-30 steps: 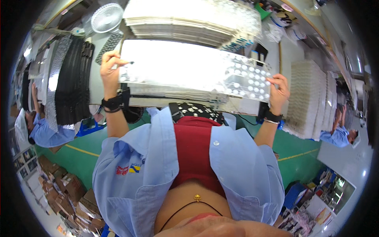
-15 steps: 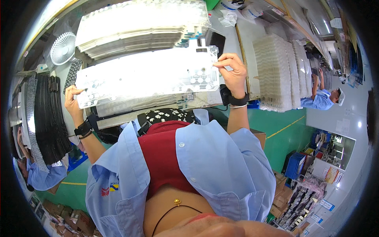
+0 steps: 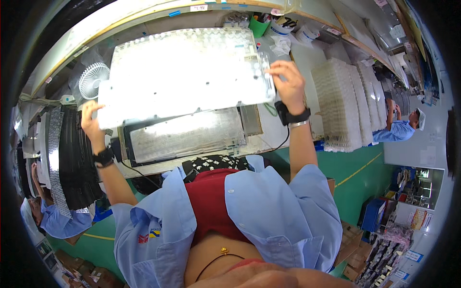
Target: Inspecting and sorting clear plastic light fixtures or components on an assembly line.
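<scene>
A long, clear plastic film sheet [image 3: 182,98], with small dark holes and a strong glare on it, spans the space between my hands. My left hand [image 3: 91,120] pinches its left end. At the right end, my right hand [image 3: 289,84] has thumb and fingers closed on the edge. The sheet hangs in front of a tall stack of similar sheets [image 3: 182,45] and overlaps it in view; contact between them cannot be made out. Nearer me, a flat, shiny, clear panel [image 3: 187,137] lies in a dark-edged frame on the bench.
A white fan [image 3: 94,80] stands at the left, beside black stacked sheets [image 3: 79,163]. White stacked trays [image 3: 336,105] rise on the right. A green cup [image 3: 259,26] is at the back. Co-workers in blue [image 3: 401,130] sit on both sides. A black cable crosses the bench's front edge.
The film sheet has moved away from me, over the stack's front. The framed panel beneath is now far more exposed. Both hands keep their grip, and the whole view has shifted slightly.
</scene>
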`<state>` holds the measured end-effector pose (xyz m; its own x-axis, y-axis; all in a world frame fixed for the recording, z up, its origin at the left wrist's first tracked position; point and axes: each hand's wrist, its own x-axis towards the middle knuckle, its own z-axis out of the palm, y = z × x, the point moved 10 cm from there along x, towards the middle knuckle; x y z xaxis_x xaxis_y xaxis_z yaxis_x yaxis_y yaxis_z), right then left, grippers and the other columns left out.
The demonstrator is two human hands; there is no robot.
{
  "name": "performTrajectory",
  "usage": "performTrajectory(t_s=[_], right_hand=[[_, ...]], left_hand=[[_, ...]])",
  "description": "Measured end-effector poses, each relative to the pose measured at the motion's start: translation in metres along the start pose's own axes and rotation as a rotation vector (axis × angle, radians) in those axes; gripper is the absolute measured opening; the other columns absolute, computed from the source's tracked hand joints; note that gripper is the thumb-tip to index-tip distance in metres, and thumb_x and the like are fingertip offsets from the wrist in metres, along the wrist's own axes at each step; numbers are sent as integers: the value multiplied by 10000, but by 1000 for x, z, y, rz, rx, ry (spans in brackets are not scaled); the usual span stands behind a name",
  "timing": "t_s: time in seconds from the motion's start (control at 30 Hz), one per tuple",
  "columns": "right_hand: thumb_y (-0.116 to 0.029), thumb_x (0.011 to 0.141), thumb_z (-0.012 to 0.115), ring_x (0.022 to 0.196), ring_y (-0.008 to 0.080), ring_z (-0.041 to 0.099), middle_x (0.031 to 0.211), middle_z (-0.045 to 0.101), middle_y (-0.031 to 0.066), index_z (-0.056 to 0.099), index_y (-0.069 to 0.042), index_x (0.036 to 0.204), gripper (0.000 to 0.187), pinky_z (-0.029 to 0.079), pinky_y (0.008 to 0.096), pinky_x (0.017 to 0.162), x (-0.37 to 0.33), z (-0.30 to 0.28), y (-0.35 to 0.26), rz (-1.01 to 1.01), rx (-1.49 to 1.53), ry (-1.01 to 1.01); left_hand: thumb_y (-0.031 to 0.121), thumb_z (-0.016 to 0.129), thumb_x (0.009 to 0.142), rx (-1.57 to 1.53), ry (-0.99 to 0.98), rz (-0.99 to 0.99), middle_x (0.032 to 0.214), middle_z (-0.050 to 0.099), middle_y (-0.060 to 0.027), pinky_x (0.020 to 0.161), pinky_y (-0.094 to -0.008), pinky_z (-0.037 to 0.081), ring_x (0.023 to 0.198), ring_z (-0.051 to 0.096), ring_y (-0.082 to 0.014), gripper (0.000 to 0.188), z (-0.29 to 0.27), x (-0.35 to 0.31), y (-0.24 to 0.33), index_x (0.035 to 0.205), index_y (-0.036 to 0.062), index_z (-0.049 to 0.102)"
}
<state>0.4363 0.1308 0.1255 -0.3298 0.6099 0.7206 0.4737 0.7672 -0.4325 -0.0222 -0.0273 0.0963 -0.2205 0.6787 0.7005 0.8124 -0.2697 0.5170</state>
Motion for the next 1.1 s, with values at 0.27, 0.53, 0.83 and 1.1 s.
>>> performTrajectory(t_s=[0.27,0.53,0.83,1.1], right_hand=[[-54,801,502,889,254,569,946,628,58,667,-135,923,221,462,333,761,35,69,81,56,-150,-173],[7,797,413,977,303,553,1054,595,125,624,-174,1050,375,453,366,822,27,84,106,137,-109,-233],[-46,843,491,880,220,615,1062,607,120,536,-136,1181,352,468,295,740,-3,53,106,387,118,-85],[-261,846,562,820,240,617,1093,553,225,421,34,1254,523,471,325,743,-224,144,89,725,74,-729]], left_hand=[[-41,466,768,279,-316,121,994,610,-98,879,-332,396,955,553,-264,272,79,77,-59,936,73,647],[-121,351,720,79,-332,-82,1079,585,-121,910,-303,403,1046,534,-252,425,91,72,-87,980,62,633],[45,460,892,-284,75,-376,1095,550,-119,768,-245,460,888,558,-139,333,31,30,-93,1224,42,470],[197,658,735,388,-510,-595,910,571,-230,768,-421,444,815,556,-375,574,68,-228,-118,1199,-57,435]])
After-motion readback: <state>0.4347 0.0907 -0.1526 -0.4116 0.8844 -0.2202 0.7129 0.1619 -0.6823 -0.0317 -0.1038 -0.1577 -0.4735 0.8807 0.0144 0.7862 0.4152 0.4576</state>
